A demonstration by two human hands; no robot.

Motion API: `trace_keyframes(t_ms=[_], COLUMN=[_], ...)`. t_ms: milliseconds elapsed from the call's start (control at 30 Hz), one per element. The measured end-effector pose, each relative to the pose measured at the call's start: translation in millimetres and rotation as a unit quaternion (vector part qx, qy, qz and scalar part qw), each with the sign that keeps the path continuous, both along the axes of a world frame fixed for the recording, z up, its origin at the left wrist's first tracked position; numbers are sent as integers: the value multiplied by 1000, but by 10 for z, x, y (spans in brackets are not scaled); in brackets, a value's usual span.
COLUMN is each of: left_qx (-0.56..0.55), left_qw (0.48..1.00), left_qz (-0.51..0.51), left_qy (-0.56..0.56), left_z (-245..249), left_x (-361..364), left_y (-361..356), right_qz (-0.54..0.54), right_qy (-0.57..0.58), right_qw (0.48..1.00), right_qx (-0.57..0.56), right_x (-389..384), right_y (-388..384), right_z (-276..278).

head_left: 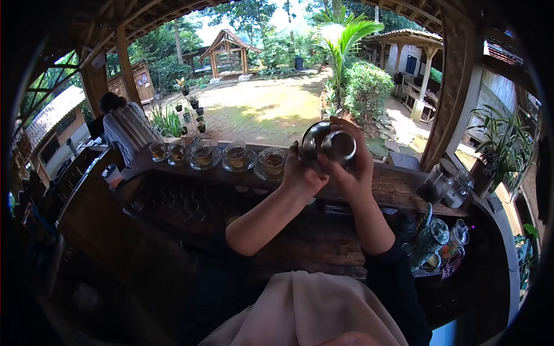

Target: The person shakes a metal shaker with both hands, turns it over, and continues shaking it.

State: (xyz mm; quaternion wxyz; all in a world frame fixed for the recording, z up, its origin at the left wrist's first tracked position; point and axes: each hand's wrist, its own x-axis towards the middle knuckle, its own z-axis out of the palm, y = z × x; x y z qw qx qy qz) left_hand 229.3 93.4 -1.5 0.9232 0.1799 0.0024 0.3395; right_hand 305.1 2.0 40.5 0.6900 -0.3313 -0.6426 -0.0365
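Above the wooden counter, both hands are raised together around a round, dark, shiny dish and a small metal cup. My left hand has its fingers wrapped round the lower left side of the dish. My right hand grips the cup from the right, its fingers over the top and its thumb across the front. What the cup holds is too dark to tell. Left of the hands, several glass cups of brownish liquid stand on glass saucers in a row; the nearest is a glass cup.
Glass jars stand at the counter's right end, with glass pitchers below. A person in a striped top is at the far left. A lidded tumbler stands at the left. A potted plant is at the right.
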Motion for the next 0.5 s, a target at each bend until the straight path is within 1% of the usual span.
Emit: trace_keyframes(t_ms=[33,67,100,133,167,200,233,267,300,333,367,400,433,467,500], left_qx=[20,80,-8,136,277,403,401,282,147,184,324,224,109,106,140], left_qw=[991,987,945,952,933,895,896,921,896,940,934,900,813,805,903], left_qz=[-56,-97,-278,-205,-127,47,31,-170,-360,-263,-137,-340,-524,-536,-388], left_qy=[-123,-104,-173,-182,-190,-184,-187,-209,-216,-114,-68,-155,-228,-229,-124], left_z=[61,27,156,284,358,372,417,580,725,677,683,395,104,294,697], left_x=[-22,-50,-188,-225,-226,-126,-55,-20,44,305,420,768,1112,1021,776], left_y=[-152,-204,-300,-448,-530,-521,-506,-519,-495,-277,-286,144,511,226,-267], right_qz=[-37,-51,-66,-34,-46,-11,-45,-78,-172,-205,-207,-235,-123,-178,-230], right_qy=[-119,-206,-292,-175,-182,-62,-169,-274,-321,-295,-219,-82,154,67,-25], right_qw=[990,968,933,889,889,787,779,762,847,880,924,965,980,981,967], right_qx=[60,134,202,421,417,614,602,581,386,310,236,87,-10,47,106], right_x=[-64,-110,-138,-313,-401,-409,-257,-94,146,295,426,512,432,444,461], right_y=[-267,-497,-655,-211,2,105,-129,-370,-621,-581,-503,-477,-517,-631,-748], right_z=[98,165,178,-245,-352,-363,-22,184,109,166,196,192,255,288,350])
